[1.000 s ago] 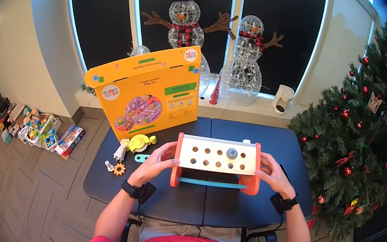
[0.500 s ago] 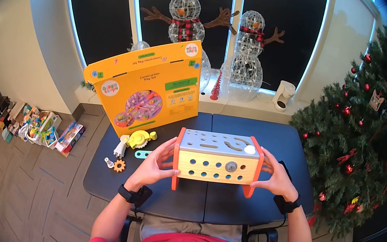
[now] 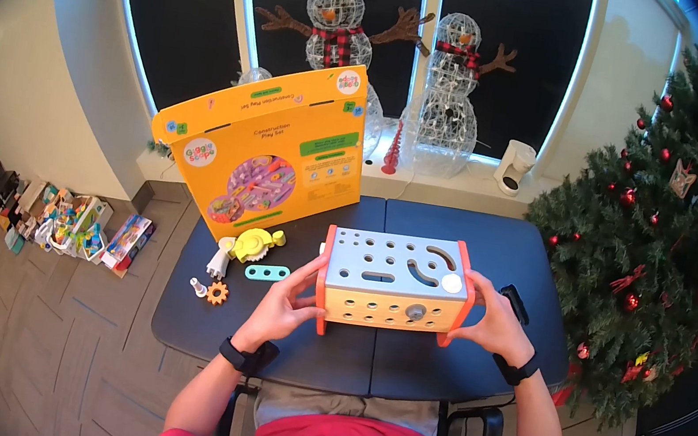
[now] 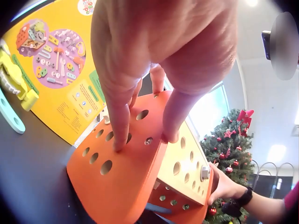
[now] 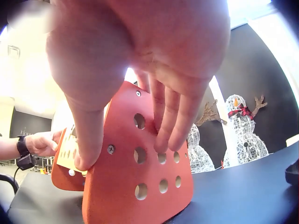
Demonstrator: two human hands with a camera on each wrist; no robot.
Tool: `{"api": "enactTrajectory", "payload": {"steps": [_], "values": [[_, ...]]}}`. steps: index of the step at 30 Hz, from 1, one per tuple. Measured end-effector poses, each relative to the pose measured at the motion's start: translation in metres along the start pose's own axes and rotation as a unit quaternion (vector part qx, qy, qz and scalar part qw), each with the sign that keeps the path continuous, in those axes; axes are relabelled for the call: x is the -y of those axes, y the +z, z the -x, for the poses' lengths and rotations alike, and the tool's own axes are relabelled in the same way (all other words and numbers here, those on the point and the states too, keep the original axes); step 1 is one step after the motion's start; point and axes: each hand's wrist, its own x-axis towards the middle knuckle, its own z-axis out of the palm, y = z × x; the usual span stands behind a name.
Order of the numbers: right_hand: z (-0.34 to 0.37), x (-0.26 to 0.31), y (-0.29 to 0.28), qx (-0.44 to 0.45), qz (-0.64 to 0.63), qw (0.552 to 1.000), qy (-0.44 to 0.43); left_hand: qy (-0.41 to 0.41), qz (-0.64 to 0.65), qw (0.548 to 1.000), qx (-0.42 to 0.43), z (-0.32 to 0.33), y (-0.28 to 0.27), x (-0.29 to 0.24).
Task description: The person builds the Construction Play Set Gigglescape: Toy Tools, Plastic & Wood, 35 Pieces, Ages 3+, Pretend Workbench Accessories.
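A toy workbench (image 3: 378, 267) with a grey slotted top, a wooden front with round holes and red end panels is between both hands. The left hand (image 3: 281, 305) grips its left end, thumb at the front edge and fingers over the red panel (image 4: 117, 158). At the opposite end, the right hand (image 3: 496, 323) grips the other red panel (image 5: 140, 163) the same way. A grey bolt head (image 3: 415, 312) sits in the wooden front, and a white round piece (image 3: 452, 282) is on the top near the right end.
Left of the workbench lie a teal strip (image 3: 267, 273), a yellow piece (image 3: 252, 245), a white piece (image 3: 220, 259), an orange gear (image 3: 217, 292) and a small pale bolt (image 3: 197, 287). A yellow box (image 3: 269, 153) stands behind them. A black object (image 3: 515, 304) lies by the right hand.
Both hands have tilted the workbench so that its grey top now faces up, with the wooden front lower and foreshortened. The hands still grip both ends.
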Motion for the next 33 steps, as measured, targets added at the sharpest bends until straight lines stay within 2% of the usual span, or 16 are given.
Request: {"api": "enactTrajectory", "payload": {"steps": [10,19,22,24,25,27,29,33], "values": [[0.006,0.004,0.003,-0.009,0.065,0.998,-0.009,0.015,0.008,1.000,-0.012,0.010,-0.001,0.020],[0.007,0.006,0.000,0.005,0.049,0.999,-0.007,0.026,-0.008,1.000,-0.009,0.014,0.003,0.017],[0.006,0.013,-0.008,0.021,0.045,0.999,0.007,0.009,-0.052,0.999,-0.005,0.016,0.001,0.004],[0.006,0.016,-0.013,0.024,0.041,0.999,0.002,0.027,-0.169,0.985,0.001,0.018,-0.001,-0.011],[0.005,0.017,-0.016,0.026,0.038,0.999,-0.002,0.027,-0.170,0.985,0.001,0.019,-0.004,-0.011],[0.006,0.017,-0.020,0.017,0.036,0.999,-0.022,0.046,-0.220,0.974,-0.024,0.022,-0.014,-0.012],[0.006,0.017,-0.025,0.007,0.034,0.999,-0.040,0.030,-0.228,0.970,-0.082,0.020,-0.026,-0.012],[0.007,0.014,-0.036,-0.029,0.035,0.999,-0.022,0.009,-0.366,0.920,-0.136,0.012,-0.058,-0.003]]}}
